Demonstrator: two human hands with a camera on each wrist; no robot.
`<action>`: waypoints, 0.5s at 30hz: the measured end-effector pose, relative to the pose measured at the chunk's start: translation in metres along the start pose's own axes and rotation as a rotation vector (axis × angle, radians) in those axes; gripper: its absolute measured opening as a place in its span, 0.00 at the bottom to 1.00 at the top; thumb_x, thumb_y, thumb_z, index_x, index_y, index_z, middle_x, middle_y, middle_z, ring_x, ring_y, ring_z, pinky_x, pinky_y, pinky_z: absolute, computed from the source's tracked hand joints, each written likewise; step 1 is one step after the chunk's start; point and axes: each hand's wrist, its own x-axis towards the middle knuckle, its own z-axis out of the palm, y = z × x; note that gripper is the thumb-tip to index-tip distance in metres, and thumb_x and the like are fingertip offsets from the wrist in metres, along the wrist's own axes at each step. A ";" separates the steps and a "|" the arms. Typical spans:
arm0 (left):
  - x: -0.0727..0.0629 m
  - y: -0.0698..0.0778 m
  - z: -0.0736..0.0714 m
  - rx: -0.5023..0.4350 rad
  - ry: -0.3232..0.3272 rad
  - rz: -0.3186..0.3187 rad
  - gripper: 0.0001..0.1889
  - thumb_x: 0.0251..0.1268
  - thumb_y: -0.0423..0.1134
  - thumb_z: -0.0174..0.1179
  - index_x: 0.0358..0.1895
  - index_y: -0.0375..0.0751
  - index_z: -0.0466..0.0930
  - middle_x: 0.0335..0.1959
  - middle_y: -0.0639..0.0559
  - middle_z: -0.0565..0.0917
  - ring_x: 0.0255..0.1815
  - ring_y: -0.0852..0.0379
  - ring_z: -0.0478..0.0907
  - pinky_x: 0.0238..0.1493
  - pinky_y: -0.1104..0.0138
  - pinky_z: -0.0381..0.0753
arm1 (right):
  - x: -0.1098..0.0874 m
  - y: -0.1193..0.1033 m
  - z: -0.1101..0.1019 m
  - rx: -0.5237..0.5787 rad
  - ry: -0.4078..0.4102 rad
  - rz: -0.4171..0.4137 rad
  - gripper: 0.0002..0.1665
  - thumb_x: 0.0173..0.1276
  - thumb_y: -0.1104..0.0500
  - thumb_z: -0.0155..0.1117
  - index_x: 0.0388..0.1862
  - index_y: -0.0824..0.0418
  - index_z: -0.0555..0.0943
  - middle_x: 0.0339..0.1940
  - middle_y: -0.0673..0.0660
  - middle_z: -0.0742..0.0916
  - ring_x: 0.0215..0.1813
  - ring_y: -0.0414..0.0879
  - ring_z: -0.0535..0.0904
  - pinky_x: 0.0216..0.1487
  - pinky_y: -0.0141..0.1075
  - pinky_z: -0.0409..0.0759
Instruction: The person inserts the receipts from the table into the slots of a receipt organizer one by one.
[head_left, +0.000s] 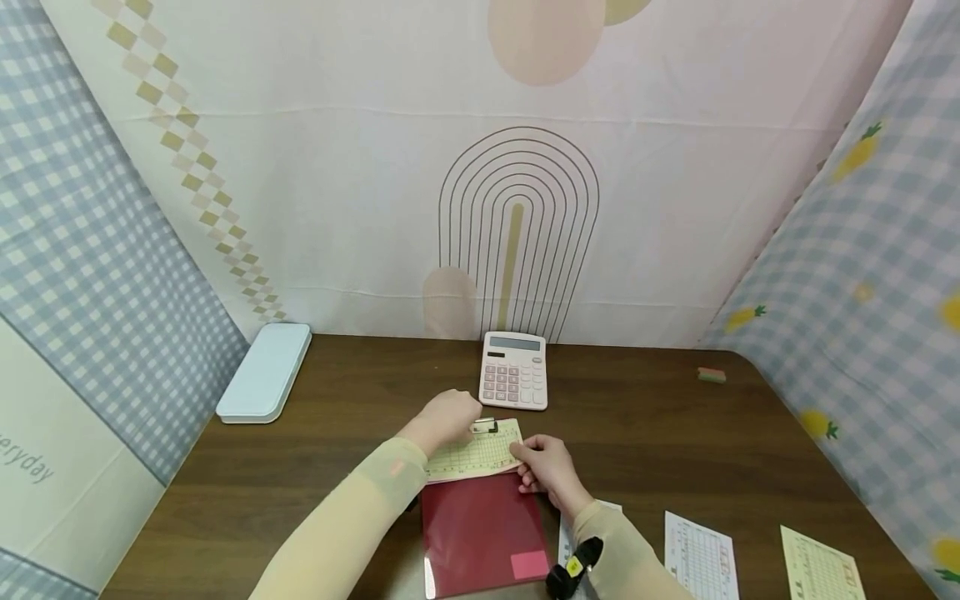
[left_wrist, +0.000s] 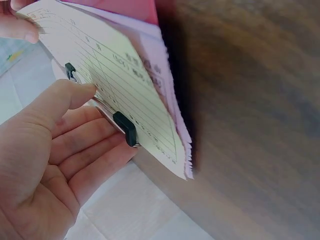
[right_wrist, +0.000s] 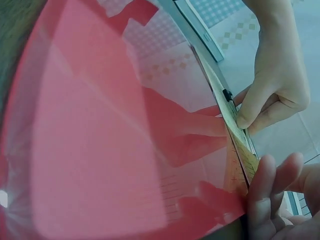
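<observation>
A red folder (head_left: 480, 529) lies on the table, with a metal clip (head_left: 485, 426) at its far end. Lined yellow sheets (head_left: 480, 454) lie at the clip, with pinkish sheets (left_wrist: 182, 140) beneath them. My left hand (head_left: 448, 419) pinches the clip; in the left wrist view its thumb lies on the paper side, between two black clip ends (left_wrist: 126, 129). At the sheets' right edge, my right hand (head_left: 551, 469) holds the corner between thumb and fingers. The folder's glossy cover (right_wrist: 100, 125) fills much of the right wrist view.
Beyond the folder stands a calculator (head_left: 514, 383). A pale blue case (head_left: 266, 372) lies at the far left, a small red-and-green block (head_left: 712, 375) at the far right. White form (head_left: 701, 558) and yellow form (head_left: 822, 567) lie front right; another white sheet (head_left: 564, 546) is partly under my right forearm.
</observation>
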 end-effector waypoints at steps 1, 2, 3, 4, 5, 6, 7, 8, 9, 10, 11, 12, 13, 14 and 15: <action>-0.001 0.000 0.000 0.007 0.007 0.005 0.08 0.50 0.38 0.67 0.20 0.46 0.77 0.17 0.57 0.76 0.19 0.61 0.68 0.31 0.65 0.77 | 0.000 0.000 0.000 -0.004 0.001 -0.005 0.13 0.66 0.58 0.61 0.39 0.69 0.74 0.13 0.52 0.76 0.11 0.37 0.69 0.16 0.32 0.77; -0.001 0.000 0.000 0.011 0.013 0.008 0.08 0.50 0.38 0.67 0.20 0.46 0.77 0.16 0.57 0.76 0.19 0.61 0.68 0.30 0.66 0.77 | 0.000 0.000 -0.001 -0.007 0.004 -0.004 0.13 0.66 0.58 0.61 0.40 0.69 0.74 0.13 0.52 0.76 0.11 0.37 0.69 0.16 0.31 0.76; -0.002 0.000 0.001 0.018 0.019 0.013 0.09 0.50 0.38 0.67 0.20 0.46 0.77 0.16 0.57 0.76 0.18 0.61 0.67 0.30 0.66 0.77 | 0.000 0.001 -0.001 -0.013 0.007 -0.009 0.14 0.66 0.58 0.61 0.40 0.69 0.74 0.13 0.52 0.75 0.11 0.37 0.68 0.16 0.31 0.76; -0.002 0.000 0.001 0.021 0.024 0.016 0.09 0.50 0.38 0.67 0.20 0.46 0.77 0.15 0.58 0.75 0.18 0.61 0.67 0.30 0.66 0.77 | -0.001 0.001 -0.001 -0.021 0.012 -0.013 0.14 0.65 0.58 0.62 0.41 0.68 0.74 0.13 0.51 0.75 0.11 0.37 0.67 0.15 0.31 0.75; -0.003 0.000 0.002 0.023 0.028 0.018 0.09 0.50 0.37 0.67 0.19 0.46 0.76 0.15 0.58 0.75 0.17 0.61 0.66 0.29 0.66 0.77 | -0.001 0.000 -0.001 -0.031 0.019 -0.019 0.14 0.65 0.58 0.62 0.42 0.68 0.74 0.13 0.51 0.75 0.11 0.37 0.67 0.14 0.30 0.73; -0.003 0.000 0.002 0.023 0.032 0.019 0.09 0.50 0.37 0.67 0.19 0.46 0.76 0.15 0.58 0.75 0.17 0.61 0.66 0.29 0.66 0.77 | -0.001 0.000 -0.002 -0.036 0.028 -0.017 0.14 0.64 0.58 0.62 0.42 0.68 0.75 0.13 0.51 0.75 0.11 0.37 0.66 0.14 0.30 0.72; -0.004 0.000 0.002 0.025 0.035 0.018 0.10 0.50 0.37 0.67 0.18 0.46 0.76 0.14 0.58 0.75 0.17 0.61 0.65 0.29 0.66 0.78 | -0.002 0.000 -0.002 -0.043 0.034 -0.022 0.14 0.64 0.58 0.62 0.42 0.68 0.75 0.13 0.51 0.75 0.10 0.37 0.65 0.14 0.29 0.71; -0.004 0.000 0.002 0.025 0.041 0.017 0.10 0.49 0.37 0.67 0.18 0.46 0.75 0.14 0.58 0.75 0.17 0.61 0.65 0.29 0.65 0.78 | -0.002 -0.001 -0.002 -0.048 0.039 -0.025 0.14 0.64 0.58 0.62 0.42 0.67 0.74 0.14 0.51 0.75 0.10 0.37 0.64 0.13 0.29 0.70; -0.005 0.000 0.002 0.026 0.045 0.016 0.11 0.49 0.37 0.67 0.17 0.46 0.75 0.14 0.58 0.75 0.17 0.61 0.65 0.29 0.65 0.78 | -0.003 -0.001 -0.002 -0.052 0.044 -0.031 0.14 0.63 0.59 0.62 0.43 0.67 0.74 0.14 0.51 0.75 0.10 0.37 0.63 0.13 0.29 0.70; -0.005 0.000 0.002 0.028 0.048 0.014 0.11 0.49 0.37 0.67 0.17 0.46 0.74 0.14 0.58 0.75 0.17 0.61 0.65 0.30 0.65 0.78 | -0.003 -0.002 -0.003 -0.057 0.048 -0.034 0.14 0.62 0.59 0.62 0.43 0.67 0.74 0.14 0.51 0.75 0.10 0.37 0.63 0.13 0.29 0.69; -0.005 0.000 0.002 0.030 0.053 0.013 0.11 0.49 0.36 0.67 0.17 0.46 0.74 0.14 0.57 0.75 0.17 0.61 0.65 0.30 0.64 0.78 | -0.004 -0.003 -0.003 -0.059 0.051 -0.039 0.15 0.62 0.59 0.62 0.43 0.67 0.74 0.14 0.51 0.76 0.10 0.37 0.63 0.13 0.29 0.69; -0.005 0.000 0.002 0.032 0.052 0.011 0.11 0.49 0.36 0.67 0.17 0.46 0.74 0.15 0.57 0.76 0.17 0.61 0.66 0.31 0.64 0.79 | -0.004 -0.003 -0.004 -0.061 0.052 -0.044 0.15 0.61 0.60 0.62 0.43 0.67 0.74 0.15 0.51 0.76 0.11 0.37 0.63 0.13 0.29 0.69; -0.005 0.001 0.002 0.032 0.049 0.007 0.11 0.49 0.36 0.67 0.17 0.46 0.74 0.15 0.57 0.76 0.18 0.61 0.66 0.31 0.64 0.79 | -0.005 -0.003 -0.005 -0.065 0.054 -0.050 0.15 0.61 0.60 0.62 0.43 0.67 0.74 0.15 0.52 0.77 0.11 0.37 0.63 0.13 0.29 0.69; -0.005 0.001 0.002 0.031 0.046 0.005 0.11 0.49 0.36 0.67 0.17 0.46 0.74 0.15 0.57 0.76 0.18 0.61 0.66 0.32 0.64 0.79 | -0.006 -0.004 -0.006 -0.068 0.056 -0.053 0.15 0.61 0.60 0.62 0.44 0.67 0.75 0.16 0.52 0.78 0.11 0.37 0.64 0.13 0.29 0.69; -0.005 0.001 0.002 0.030 0.038 0.002 0.11 0.50 0.36 0.66 0.17 0.46 0.75 0.16 0.57 0.77 0.18 0.61 0.67 0.33 0.64 0.79 | -0.007 -0.004 -0.007 -0.075 0.057 -0.059 0.15 0.62 0.60 0.62 0.44 0.66 0.75 0.17 0.52 0.78 0.11 0.38 0.64 0.13 0.30 0.69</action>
